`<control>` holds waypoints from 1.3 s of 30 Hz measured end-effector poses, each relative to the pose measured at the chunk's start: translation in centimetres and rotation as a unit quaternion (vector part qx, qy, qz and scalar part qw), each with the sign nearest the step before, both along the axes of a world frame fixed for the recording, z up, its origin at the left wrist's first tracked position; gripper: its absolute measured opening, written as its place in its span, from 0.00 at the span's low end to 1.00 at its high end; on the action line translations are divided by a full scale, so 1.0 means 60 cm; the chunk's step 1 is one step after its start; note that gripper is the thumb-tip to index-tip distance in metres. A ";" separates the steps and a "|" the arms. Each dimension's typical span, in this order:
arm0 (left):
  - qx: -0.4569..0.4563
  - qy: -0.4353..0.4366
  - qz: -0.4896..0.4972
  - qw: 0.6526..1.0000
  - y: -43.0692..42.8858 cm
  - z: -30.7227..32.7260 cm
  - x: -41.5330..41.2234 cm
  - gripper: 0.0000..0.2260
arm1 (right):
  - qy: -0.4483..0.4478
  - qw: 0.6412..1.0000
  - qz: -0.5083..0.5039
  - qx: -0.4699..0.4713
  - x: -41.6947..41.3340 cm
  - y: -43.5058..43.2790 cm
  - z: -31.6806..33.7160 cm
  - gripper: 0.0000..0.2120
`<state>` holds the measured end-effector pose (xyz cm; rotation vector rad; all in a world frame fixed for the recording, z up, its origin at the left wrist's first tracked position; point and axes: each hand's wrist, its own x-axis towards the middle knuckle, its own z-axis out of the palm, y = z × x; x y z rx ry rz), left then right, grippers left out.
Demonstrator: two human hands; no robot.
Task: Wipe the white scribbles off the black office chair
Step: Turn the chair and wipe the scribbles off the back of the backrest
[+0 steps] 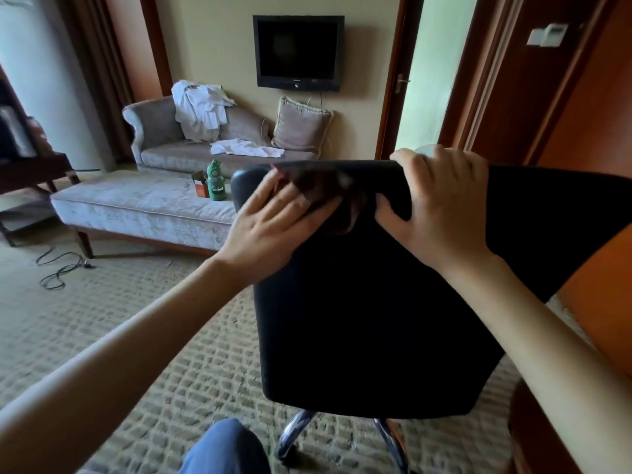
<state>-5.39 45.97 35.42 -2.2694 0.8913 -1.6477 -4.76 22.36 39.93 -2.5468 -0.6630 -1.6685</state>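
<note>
From the head camera, the black chair (359,302) is standing on the patterned carpet (143,336) right in front of the person, with its back turned toward the camera and its chrome legs (297,429) showing underneath. The left hand (270,227) is pressing a dark cloth (325,193) flat against the upper part of the chair's back, just below the top edge; its fingers are lying straight and slightly spread on the cloth. The right hand (441,206) is gripping the chair's top edge just beside the cloth, with the fingers curling over the far side and the thumb pressing on the near side. A knee (225,449) in blue fabric is showing at the bottom. Beyond the chair, a green bottle (216,181) and an orange box (201,188) are sitting on a pale bench (136,203). Behind it, white clothes (201,111) and a cushion (301,126) are lying on a sofa (154,131), and a television (298,51) is hanging on the wall. A cable (58,268) is trailing across the carpet at the left.
</note>
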 end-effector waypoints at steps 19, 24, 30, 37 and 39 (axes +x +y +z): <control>0.111 0.237 0.055 0.964 -0.018 -0.335 -0.016 0.17 | -0.006 0.999 0.043 0.017 0.008 -0.047 -0.008 0.21; 0.043 0.095 0.045 0.994 -0.002 -0.120 -0.014 0.19 | -0.004 0.998 0.045 0.033 0.011 -0.045 -0.011 0.22; -0.028 0.024 0.070 0.997 -0.058 0.011 -0.051 0.24 | 0.043 0.999 0.011 0.024 0.007 -0.044 -0.003 0.19; -0.117 0.109 0.020 0.987 -0.133 0.080 -0.031 0.23 | 0.047 0.999 -0.005 0.020 0.010 -0.049 -0.001 0.18; -0.091 0.097 0.029 0.991 -0.130 0.069 -0.029 0.25 | 0.047 0.999 -0.004 0.023 0.009 -0.053 -0.002 0.18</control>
